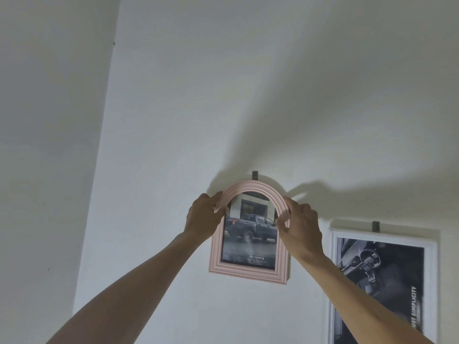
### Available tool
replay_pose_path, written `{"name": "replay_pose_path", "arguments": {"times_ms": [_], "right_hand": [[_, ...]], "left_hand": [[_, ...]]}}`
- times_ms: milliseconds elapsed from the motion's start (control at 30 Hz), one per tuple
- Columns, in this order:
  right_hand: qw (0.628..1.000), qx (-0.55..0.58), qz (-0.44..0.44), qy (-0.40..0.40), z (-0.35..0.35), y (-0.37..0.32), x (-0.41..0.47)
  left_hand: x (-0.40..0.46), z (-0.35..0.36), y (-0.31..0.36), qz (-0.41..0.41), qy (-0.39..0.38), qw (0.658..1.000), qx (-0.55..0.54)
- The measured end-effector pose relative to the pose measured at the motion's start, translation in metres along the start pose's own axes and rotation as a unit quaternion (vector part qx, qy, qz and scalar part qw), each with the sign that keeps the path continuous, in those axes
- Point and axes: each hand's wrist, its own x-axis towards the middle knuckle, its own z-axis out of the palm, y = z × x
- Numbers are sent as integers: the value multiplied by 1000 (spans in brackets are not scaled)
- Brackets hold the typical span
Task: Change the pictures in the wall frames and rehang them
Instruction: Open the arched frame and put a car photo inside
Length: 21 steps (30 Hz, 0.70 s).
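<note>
From the head view, the main risk is that the pink arched frame (249, 270) misses its hanger. The dark wall hook (255, 175) sits just above the top of the arch, between the two grips and higher than both, and whatever catches on it lies behind the frame, out of sight. If either hand lets go before the hanger seats, the frame could slide down the wall (248, 95) and fall. Uneven lift from the two sides could also leave it hanging crooked; its lower edge already runs slightly off level, lower toward the right grip's side.

The left hand (202, 218) grasps the left shoulder of the arch, fingers curled over the outer edge and thumb on the front moulding. The right hand (299, 225) pinches the right shoulder of the arch, fingertips wrapped onto the inner rim near the picture. Both grips are clenched on the frame, which is held flat against the wall between them, its body hanging below both.

The frame is pale pink with stepped ridged moulding, straight-sided with a rounded top. It holds a picture of a dark pickup truck parked before a building, with Toyota lettering near the bottom.

Beside and below the right grip, a white rectangular frame (431, 247) hangs from its own dark hook (376, 226), showing a monochrome car interior.
</note>
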Motion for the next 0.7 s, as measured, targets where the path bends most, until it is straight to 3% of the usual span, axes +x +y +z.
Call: {"name": "replay_pose_path", "arguments": {"times_ms": [700], "right_hand": [[1000,11,-6,-12,6,14,7]], "left_hand": [[1,8,-4,-13,13,999,-26]]}}
